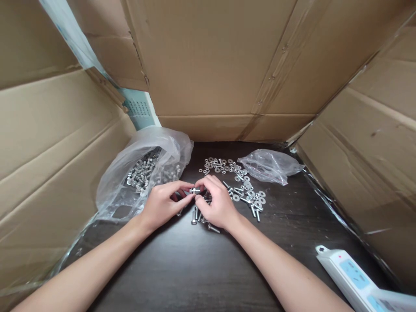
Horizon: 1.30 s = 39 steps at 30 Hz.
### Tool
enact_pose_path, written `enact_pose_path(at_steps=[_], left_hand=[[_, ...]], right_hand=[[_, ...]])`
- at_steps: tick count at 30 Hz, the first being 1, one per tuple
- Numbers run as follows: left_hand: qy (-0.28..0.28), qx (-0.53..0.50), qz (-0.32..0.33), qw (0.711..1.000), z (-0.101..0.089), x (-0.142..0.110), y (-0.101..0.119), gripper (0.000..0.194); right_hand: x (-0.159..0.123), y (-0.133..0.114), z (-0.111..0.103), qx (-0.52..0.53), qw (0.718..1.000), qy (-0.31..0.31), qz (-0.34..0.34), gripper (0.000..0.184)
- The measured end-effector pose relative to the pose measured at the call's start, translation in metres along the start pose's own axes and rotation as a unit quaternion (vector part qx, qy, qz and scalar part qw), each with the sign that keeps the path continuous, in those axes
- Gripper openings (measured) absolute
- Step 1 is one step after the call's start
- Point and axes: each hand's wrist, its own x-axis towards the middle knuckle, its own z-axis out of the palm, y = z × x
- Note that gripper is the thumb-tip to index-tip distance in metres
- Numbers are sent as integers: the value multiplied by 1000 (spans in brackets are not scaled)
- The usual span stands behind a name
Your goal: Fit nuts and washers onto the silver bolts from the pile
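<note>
Between my two hands, just above the dark table (182, 264), is a small metal bolt (195, 190) with what looks like a nut on it. My left hand (165, 200) pinches one end between thumb and fingertips. The other end sits in the closed fingertips of my right hand (217, 201). Loose bolts (194, 216) lie under and in front of my hands, some partly covered by them. Beyond my right hand spreads a scatter of flat washers (248, 184), nuts and more bolts.
To the left, an open clear plastic bag (107, 190) holds many metal fasteners (143, 173). A crumpled clear bag (271, 167) lies at the back right. Cardboard walls (211, 65) enclose the table on the left, back and right. A white power strip (347, 271) lies at the front right.
</note>
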Motion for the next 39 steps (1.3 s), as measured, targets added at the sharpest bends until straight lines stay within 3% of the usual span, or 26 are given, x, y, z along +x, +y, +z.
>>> enact_pose_path(at_steps=[39], left_hand=[[-6,13,3,1000,-1,1,4,17]], right_hand=[[0,3,1,0,1000,-12,-1,5]])
